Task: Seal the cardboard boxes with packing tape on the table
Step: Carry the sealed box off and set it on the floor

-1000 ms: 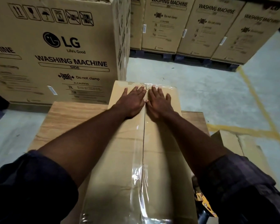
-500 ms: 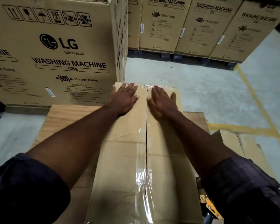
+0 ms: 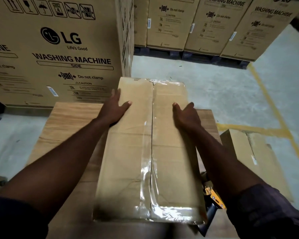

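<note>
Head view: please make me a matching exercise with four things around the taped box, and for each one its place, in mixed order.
Things:
1. left hand
2. tape
3. tape dispenser
4. table

Places:
A. under the box
B. along the middle seam of the box top
C. at the box's left edge
D. by the box's near right corner

Pairs: 1-C; 2-B; 3-D; 4-A

Box (image 3: pixel 128 152) on table (image 3: pixel 67 121), cartons (image 3: pixel 59 49) behind
</note>
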Tool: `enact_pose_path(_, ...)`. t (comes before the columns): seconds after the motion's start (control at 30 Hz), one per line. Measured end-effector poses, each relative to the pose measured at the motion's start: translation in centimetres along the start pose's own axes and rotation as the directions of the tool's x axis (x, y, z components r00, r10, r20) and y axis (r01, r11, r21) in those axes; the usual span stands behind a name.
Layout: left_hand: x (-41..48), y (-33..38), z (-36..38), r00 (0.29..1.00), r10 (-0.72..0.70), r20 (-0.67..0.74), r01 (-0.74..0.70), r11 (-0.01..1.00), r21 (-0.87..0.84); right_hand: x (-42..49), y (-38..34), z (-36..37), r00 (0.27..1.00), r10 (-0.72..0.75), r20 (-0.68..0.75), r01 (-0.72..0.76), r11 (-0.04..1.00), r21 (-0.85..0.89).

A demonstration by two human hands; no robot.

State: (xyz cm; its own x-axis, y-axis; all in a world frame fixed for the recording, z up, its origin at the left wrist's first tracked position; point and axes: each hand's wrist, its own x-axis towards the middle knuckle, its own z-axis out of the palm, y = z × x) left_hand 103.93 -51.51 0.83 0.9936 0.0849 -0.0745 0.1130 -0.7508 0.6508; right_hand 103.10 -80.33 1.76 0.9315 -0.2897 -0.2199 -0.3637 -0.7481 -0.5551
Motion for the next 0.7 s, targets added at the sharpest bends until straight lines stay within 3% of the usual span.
enact_pose_path(0.07, -2.4, -0.7, -0.2, 0.997, -0.067, 0.047, 0.078, 0.954, -0.288, -0.3, 1.4, -0.7, 0.987, 0.098, 0.131, -0.124, 0.969, 0.212)
enact_pose_path(0.13, -5.2, -1.0, 0.0, 0.990, -0.076, 0.116, 0.129, 0.808, -0.574, -0.9, 3.0, -0.7, 0.972, 0.086, 0.219, -0.169, 0.903, 0.394)
enact_pose_path(0.23, -8.8, -1.3, 0.0, 0.963, -0.109, 0.246, 0.261, 0.596, -0.759, -3.5, 5.1, -0.4, 0.942, -0.013, 0.336, -0.198, 0.786, 0.586)
enact_pose_path(0.33, -11.6, -1.8, 0.3, 0.937, -0.140, 0.319, 0.347, 0.470, -0.812, -6.9, 6.0, -0.6, 0.901, -0.063, 0.430, -0.312, 0.595, 0.741)
enact_pose_path(0.43, -13.5, -1.6, 0.5, 0.930, -0.169, 0.328, 0.369, 0.438, -0.820, -8.6, 6.8, -0.8, 0.879, -0.053, 0.475, -0.380, 0.524, 0.762)
enact_pose_path(0.7, -17.3, 0.9, -1.1, 0.927, -0.217, 0.307, 0.375, 0.495, -0.783, -11.8, 7.4, -2.5, 0.869, -0.046, 0.492, -0.393, 0.538, 0.746)
